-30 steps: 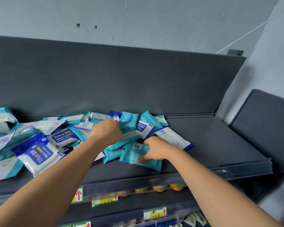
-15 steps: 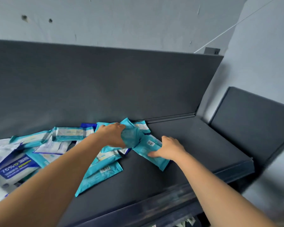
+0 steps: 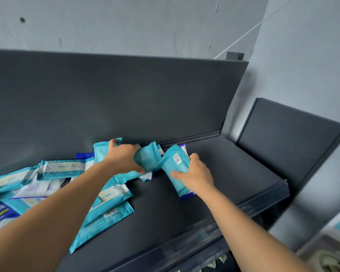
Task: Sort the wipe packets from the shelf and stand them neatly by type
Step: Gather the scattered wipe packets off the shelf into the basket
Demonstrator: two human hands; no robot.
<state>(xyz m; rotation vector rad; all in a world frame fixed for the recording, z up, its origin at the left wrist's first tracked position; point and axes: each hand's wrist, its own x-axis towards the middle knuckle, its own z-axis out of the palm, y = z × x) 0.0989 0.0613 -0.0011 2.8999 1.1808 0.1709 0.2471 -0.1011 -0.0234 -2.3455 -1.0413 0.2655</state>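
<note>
Dark grey shelf (image 3: 214, 183) with a tall back panel (image 3: 126, 95), set against a pale, scuffed wall (image 3: 126, 22), seen from above by the person working at it.

Near the middle of the shelf, close to the back panel, two teal wipe packets are being held side by side, their ends touching. The right hand (image 3: 194, 175) grips the right teal packet (image 3: 175, 165), which is tilted with its white barcode label facing up. The thumb lies across its near face and the fingers curl over its far edge. A white and dark blue edge (image 3: 186, 196) shows under the packet's lower end; whether the hand holds that too cannot be told.

The left hand (image 3: 124, 160) is closed around the left teal packet (image 3: 147, 159), thumb below and fingers wrapped over the top. One finger reaches back to another teal packet (image 3: 101, 152) that stands against the back panel.

Left of the hands, a loose pile of packets (image 3: 47, 183) lies flat and overlapping on the shelf, mostly teal and white. A flat teal packet with a barcode (image 3: 106, 218) lies nearest the front edge, and a blue and white packet (image 3: 0, 213) lies at the far left.

The shelf to the right of the hands is bare grey metal. Further right stands a second dark grey shelf unit (image 3: 283, 134), set at an angle. A thin white cord (image 3: 253, 28) runs across the wall above.
</note>
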